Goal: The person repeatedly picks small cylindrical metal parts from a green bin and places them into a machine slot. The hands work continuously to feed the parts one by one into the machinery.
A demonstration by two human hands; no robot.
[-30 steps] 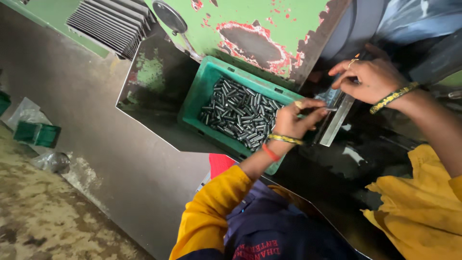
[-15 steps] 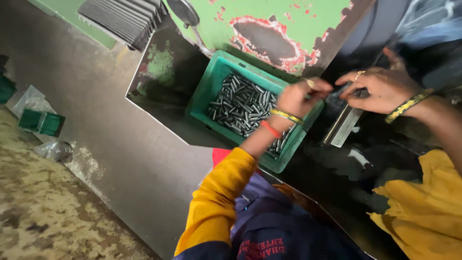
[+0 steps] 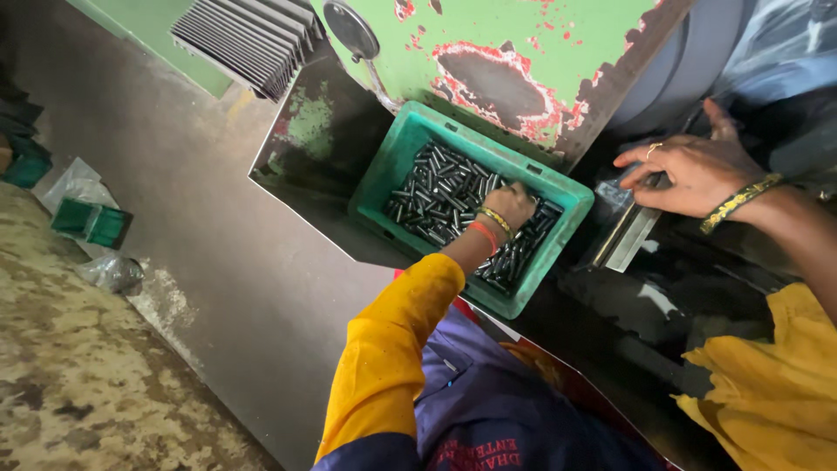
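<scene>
A green plastic crate [image 3: 391,167] holds several short dark metal pins [image 3: 436,194]. My left hand [image 3: 509,204] reaches down into the crate, fingers curled among the pins; whether it grips any is hidden. My right hand [image 3: 689,169] rests to the right on a slanted metal guide rail [image 3: 629,235] of the machine, fingers spread and pressing near its top end. Both arms wear yellow sleeves and bangles.
A worn green machine body [image 3: 523,52] with peeling paint stands behind the crate. A grey metal panel [image 3: 174,218] slopes down at left. A small green box [image 3: 91,221] and plastic bags [image 3: 108,272] lie on the stained floor at left.
My left hand moved from beside the rail down and left into the crate of pins. My right hand stayed by the rail. The camera view shifted slightly.
</scene>
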